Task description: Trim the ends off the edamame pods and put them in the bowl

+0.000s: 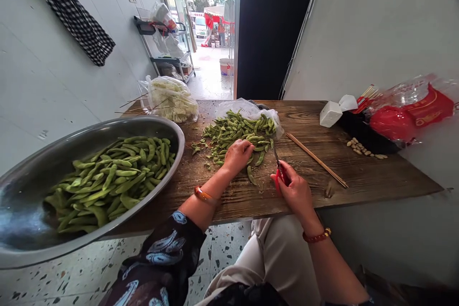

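Observation:
My right hand (pixel 294 190) is closed around red-handled scissors (pixel 278 179), their dark blades pointing away from me. A green soybean pod lies by the blade tips. My left hand (pixel 238 155) is at the near edge of a heap of green soybean pods (pixel 233 129), fingers pinched together; what is between them, if anything, I cannot make out. A few loose pods and scraps lie on the wooden table (pixel 304 191) between my hands. To the left, a large steel basin (pixel 181 146) holds many soybean pods (pixel 107 177).
Thin bamboo sticks (pixel 317 160) lie right of the scissors. Further right are peanuts (pixel 358 147), a white box (pixel 330 114) and red packaging (pixel 412 114). A plastic bag of pale pieces (pixel 172 98) stands behind the basin. Beyond are a shelf cart (pixel 167 52) and an open doorway.

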`<state>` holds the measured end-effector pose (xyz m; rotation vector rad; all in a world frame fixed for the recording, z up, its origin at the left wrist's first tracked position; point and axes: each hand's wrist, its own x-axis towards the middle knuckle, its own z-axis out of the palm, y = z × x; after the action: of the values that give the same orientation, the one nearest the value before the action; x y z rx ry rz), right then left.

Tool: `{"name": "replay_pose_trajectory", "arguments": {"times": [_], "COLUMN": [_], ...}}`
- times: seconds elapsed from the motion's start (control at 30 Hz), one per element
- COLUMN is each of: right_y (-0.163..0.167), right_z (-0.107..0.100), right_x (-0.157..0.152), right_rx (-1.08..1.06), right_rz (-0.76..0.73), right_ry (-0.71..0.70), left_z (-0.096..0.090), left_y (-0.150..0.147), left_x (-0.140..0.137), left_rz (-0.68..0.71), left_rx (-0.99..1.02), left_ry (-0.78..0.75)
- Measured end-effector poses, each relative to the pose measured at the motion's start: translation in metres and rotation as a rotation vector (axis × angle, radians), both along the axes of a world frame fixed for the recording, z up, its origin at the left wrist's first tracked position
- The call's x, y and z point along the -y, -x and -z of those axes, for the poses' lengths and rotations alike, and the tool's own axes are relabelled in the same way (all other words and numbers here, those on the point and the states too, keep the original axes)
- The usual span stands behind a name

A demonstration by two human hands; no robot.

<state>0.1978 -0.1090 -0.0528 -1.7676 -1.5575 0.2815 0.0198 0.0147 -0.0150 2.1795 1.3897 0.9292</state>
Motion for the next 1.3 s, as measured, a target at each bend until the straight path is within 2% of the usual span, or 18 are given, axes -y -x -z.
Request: {"name": "replay_pose_trajectory", "arguments": {"times": [0.2,0.33,0.43,0.5,0.57,0.67,0.77,0.9,1.3], "right_y": [0.002,0.002,0.002,0.001,0.001,0.001,0.001,0.004,0.007], "right_z": [-0.003,-0.005,-0.005,-0.004,-0.003,-0.002,-0.004,-0.009,-0.016], "right_x": [0.0,0.001,0.002,0.001,0.001,0.0,0.0,0.001,0.003], "right_rx": [0.021,0.041,0.054,0.049,0.028,-0.002,-0.017,-0.033,-0.033], "right_rz": [-0.006,-0.008,-0.015,-0.016,-0.012,-0.003,-0.009,-0.031,-0.124], "right_ry": [-0.005,-0.01,-0.015,-0.014,-0.005,0.008,0.018,0.032,0.012], "left_z": [-0.001,-0.001,0.001,0.003,0.003,-0.001,-0.007,-0.012,-0.014], "left_y": [-0.018,-0.022,-0.02,-0.017,-0.015,-0.012,-0.009,-0.009,-0.011], "left_x": [0.019,0.018,0.012,0.007,0.004,0.005,0.011,0.018,0.023], "left_rz": [0.118,0.141,0.109,0.106,0.135,0.236,0.335,0.4,0.556], "left_rx": [-0.37,-0.421,-0.301,-0.119,0.136,0.528,0.751,0.788,0.501], "left_ry": [-0.021,0.011,0.018,0.06,0.214,0.545,0.703,0.673,0.494]}}
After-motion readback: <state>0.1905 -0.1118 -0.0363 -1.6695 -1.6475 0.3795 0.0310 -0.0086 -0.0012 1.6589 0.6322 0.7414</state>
